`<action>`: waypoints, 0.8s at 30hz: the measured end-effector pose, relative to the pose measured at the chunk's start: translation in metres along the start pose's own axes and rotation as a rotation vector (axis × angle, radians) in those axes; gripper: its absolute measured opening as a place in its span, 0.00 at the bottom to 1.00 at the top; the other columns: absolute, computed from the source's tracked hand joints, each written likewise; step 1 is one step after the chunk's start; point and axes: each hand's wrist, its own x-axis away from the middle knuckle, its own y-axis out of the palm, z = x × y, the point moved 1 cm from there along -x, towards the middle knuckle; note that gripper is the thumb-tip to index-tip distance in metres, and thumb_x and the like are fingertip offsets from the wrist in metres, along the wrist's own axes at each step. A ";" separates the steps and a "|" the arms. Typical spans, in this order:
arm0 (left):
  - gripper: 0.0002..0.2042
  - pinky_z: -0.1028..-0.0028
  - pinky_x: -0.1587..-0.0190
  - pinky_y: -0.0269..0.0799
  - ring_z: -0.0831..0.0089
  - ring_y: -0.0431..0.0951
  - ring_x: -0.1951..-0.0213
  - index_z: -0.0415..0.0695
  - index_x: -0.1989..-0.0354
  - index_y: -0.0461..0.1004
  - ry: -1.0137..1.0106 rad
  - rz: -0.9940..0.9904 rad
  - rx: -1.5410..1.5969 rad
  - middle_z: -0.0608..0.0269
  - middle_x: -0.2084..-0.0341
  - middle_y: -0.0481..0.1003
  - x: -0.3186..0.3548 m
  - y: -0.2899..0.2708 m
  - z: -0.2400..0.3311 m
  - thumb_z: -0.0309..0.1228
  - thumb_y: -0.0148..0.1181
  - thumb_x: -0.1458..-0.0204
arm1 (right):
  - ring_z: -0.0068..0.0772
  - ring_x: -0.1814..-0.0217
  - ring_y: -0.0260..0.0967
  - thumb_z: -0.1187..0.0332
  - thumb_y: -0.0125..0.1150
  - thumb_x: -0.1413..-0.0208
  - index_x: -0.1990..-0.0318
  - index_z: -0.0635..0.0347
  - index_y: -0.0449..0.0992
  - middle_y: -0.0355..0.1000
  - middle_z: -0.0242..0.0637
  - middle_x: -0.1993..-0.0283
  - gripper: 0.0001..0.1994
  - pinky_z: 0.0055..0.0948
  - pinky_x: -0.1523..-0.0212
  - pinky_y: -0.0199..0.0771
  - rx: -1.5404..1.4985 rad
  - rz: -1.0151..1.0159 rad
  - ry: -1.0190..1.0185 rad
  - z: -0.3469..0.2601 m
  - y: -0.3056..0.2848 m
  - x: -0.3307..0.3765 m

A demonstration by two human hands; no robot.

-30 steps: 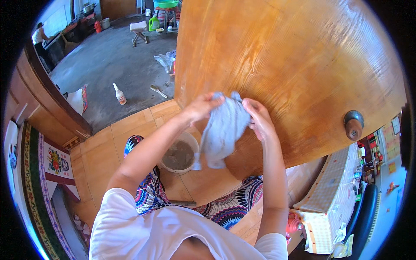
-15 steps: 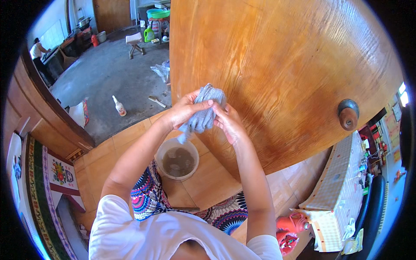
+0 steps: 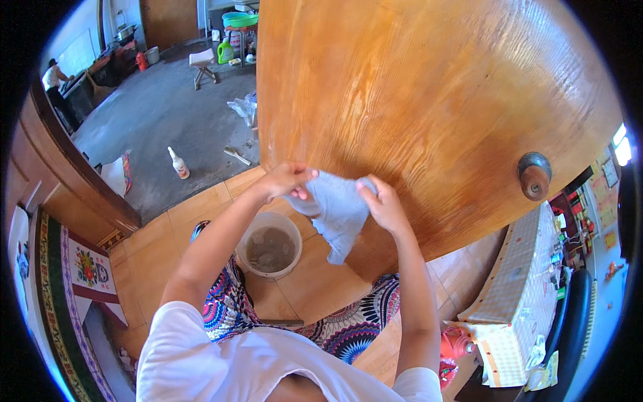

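Observation:
A damp grey-blue cloth (image 3: 338, 211) hangs spread between my two hands, its lower corner dangling. My left hand (image 3: 289, 182) pinches one upper edge, and my right hand (image 3: 382, 201) grips the opposite upper corner. Just behind the cloth stands a varnished wooden door (image 3: 415, 87) with a dark round knob (image 3: 534, 177) at its right side. On the tiled floor below my left forearm sits a white bucket (image 3: 297, 231) of murky brown water.
Beyond the doorway, a white spray bottle (image 3: 178, 164) and a brush (image 3: 236, 156) rest on the grey floor. A small stool (image 3: 201, 61) stands farther back. Another person (image 3: 55, 84) works at the far left. A cloth-covered table (image 3: 509, 281) and red thermos (image 3: 457, 342) are at right.
The cloth was bunched up in both hands; now it is opened out. My hands have moved apart and lower, the right one toward the right.

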 end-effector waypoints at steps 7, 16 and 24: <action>0.24 0.77 0.64 0.74 0.74 0.79 0.61 0.46 0.47 0.66 0.235 0.446 0.377 0.63 0.69 0.74 0.021 0.064 -0.029 0.52 0.56 0.41 | 0.24 0.68 0.64 0.50 0.46 0.32 0.63 0.62 0.72 0.68 0.30 0.70 0.22 0.29 0.63 0.68 -0.608 0.354 0.031 -0.022 0.009 -0.028; 0.54 0.43 0.32 0.48 0.53 0.58 0.33 0.51 0.28 0.49 -0.102 -0.394 1.339 0.52 0.30 0.53 0.054 0.154 -0.056 0.80 0.28 0.57 | 0.42 0.46 0.70 0.44 0.40 0.33 0.43 0.59 0.68 0.72 0.42 0.47 0.27 0.45 0.45 0.72 -1.689 0.331 0.427 -0.042 0.060 0.029; 0.25 0.54 0.36 0.63 0.58 0.70 0.41 0.46 0.41 0.67 -0.045 -0.184 1.415 0.56 0.44 0.71 0.028 0.124 -0.042 0.50 0.43 0.39 | 0.31 0.48 0.66 0.65 0.55 0.36 0.49 0.64 0.70 0.69 0.39 0.50 0.14 0.30 0.47 0.67 -0.045 0.639 0.038 0.034 0.021 0.120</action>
